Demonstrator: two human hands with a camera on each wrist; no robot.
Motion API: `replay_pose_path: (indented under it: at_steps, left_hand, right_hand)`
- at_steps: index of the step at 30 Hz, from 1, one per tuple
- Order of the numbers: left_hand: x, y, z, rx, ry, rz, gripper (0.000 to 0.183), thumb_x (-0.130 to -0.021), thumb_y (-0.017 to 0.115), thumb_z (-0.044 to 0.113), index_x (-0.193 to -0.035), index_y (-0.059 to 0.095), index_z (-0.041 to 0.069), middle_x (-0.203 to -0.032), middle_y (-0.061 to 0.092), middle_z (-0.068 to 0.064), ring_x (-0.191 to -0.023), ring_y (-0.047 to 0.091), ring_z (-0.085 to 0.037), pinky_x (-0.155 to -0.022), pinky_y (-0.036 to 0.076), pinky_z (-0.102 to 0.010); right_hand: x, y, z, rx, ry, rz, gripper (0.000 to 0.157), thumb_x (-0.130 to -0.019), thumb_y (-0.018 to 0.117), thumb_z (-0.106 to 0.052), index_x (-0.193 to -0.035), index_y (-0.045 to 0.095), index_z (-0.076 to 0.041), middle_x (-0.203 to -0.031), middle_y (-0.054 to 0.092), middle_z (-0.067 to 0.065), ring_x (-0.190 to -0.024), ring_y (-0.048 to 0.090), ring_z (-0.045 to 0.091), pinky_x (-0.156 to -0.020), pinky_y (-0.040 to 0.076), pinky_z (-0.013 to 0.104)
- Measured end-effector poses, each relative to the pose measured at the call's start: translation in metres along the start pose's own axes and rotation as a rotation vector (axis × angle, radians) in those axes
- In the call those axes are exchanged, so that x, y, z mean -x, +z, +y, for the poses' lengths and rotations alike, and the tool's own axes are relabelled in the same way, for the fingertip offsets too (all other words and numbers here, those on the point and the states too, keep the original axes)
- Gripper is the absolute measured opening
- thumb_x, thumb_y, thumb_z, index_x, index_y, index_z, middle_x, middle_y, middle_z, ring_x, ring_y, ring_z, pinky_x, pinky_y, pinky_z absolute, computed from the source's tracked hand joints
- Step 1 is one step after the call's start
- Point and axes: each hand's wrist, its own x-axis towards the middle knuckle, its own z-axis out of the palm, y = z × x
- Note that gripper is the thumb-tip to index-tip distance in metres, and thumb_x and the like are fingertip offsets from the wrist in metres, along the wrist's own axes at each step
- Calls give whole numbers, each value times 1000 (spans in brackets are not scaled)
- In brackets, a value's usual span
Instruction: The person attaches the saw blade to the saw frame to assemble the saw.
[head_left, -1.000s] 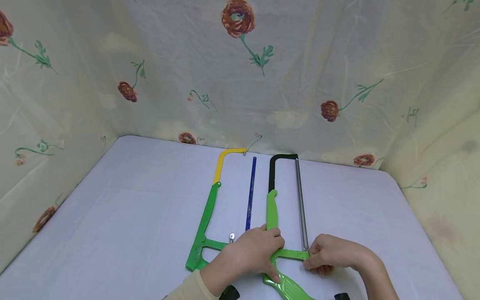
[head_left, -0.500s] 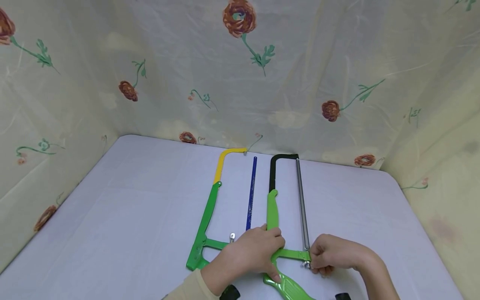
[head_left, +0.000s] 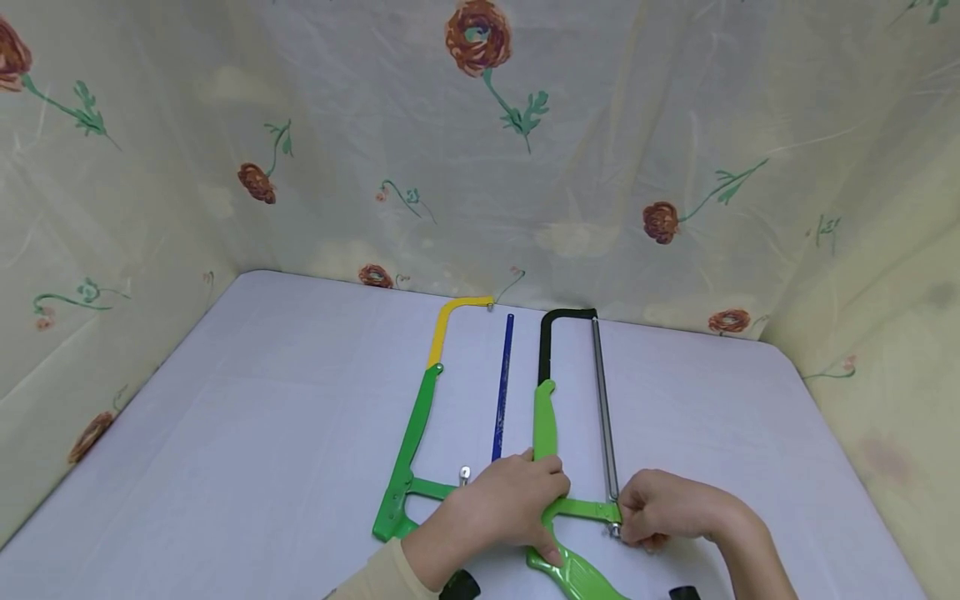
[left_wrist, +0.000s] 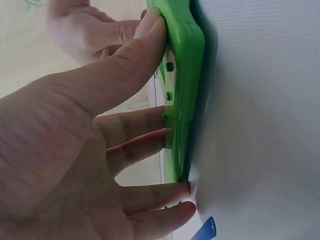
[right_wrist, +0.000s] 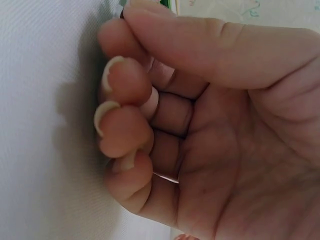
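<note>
Across the light green hacksaw (head_left: 545,421) on the white table (head_left: 300,433), your left hand (head_left: 513,498) grips it between thumb and fingers. At the hacksaw's near right corner, your right hand (head_left: 667,507), fingers curled, pinches a silvery wing nut (head_left: 615,530). Along the hacksaw's right side runs a grey blade (head_left: 604,408); to the hacksaw's left lie a blue blade (head_left: 503,387) and, farther out, a green-and-yellow saw (head_left: 414,437).

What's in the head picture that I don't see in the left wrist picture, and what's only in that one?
Only the head view: the yellow saw end and the big reddish-brown flower.

Only the left wrist view: the left palm; from the head you see the back of that hand.

Both: the left hand, the right hand, the light green saw and the blue blade.
</note>
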Motion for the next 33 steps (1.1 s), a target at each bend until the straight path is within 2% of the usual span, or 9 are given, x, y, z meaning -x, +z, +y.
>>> replay_pose_path:
  at_steps: [5,9,13,19,24,30,33]
  left_hand:
    - [-1,0,0,1,0,-4,67,-67,79,66,-119,66,25,-106,58,13,-99,58,-7,-93,52,-24]
    - [-1,0,1,3,-3,-10,68,-67,79,66,-119,65,25,-107,58,13,-100,59,-9,-91,53,-24]
    - [0,-1,1,3,-6,-18,69,-67,78,66,-121,65,26,-110,59,13,-107,61,-13,-94,53,-26]
    - [1,0,1,-4,2,-16,69,-68,78,66,-122,65,25,-111,59,12,-109,61,-10,-101,51,-28]
    - [1,0,1,3,-4,-15,68,-68,78,66,-121,65,25,-110,59,13,-106,61,-10,-95,53,-25]
    - [0,0,1,3,-8,-9,68,-67,79,66,-120,65,25,-108,59,13,-101,59,-8,-92,53,-23]
    - [0,0,1,6,-7,-8,67,-67,79,65,-120,65,25,-107,58,13,-98,58,-7,-91,52,-23]
  right_hand:
    - [1,-1,0,13,0,-4,23,-80,72,-9,-66,59,4,-57,50,-4,-51,42,9,-47,32,21]
    - [2,-3,-1,42,7,-7,34,-82,75,-22,-61,56,-3,-55,48,-5,-51,41,9,-47,31,22]
    - [1,-3,-3,52,10,-9,43,-85,74,-30,-62,58,3,-53,48,-5,-51,41,9,-47,30,21]
    - [0,-1,-5,50,19,7,38,-86,72,-27,-65,64,4,-54,52,-4,-52,44,9,-48,34,21]
    - [1,0,-4,39,24,8,32,-84,70,-22,-65,62,3,-55,53,-3,-52,44,10,-48,35,23]
    - [1,-1,-2,16,-10,-7,32,-83,67,-15,-68,57,12,-57,53,-2,-51,44,10,-47,35,21]
    - [1,-1,0,-2,-24,-17,29,-84,66,-11,-69,56,12,-59,54,-1,-53,45,11,-48,36,22]
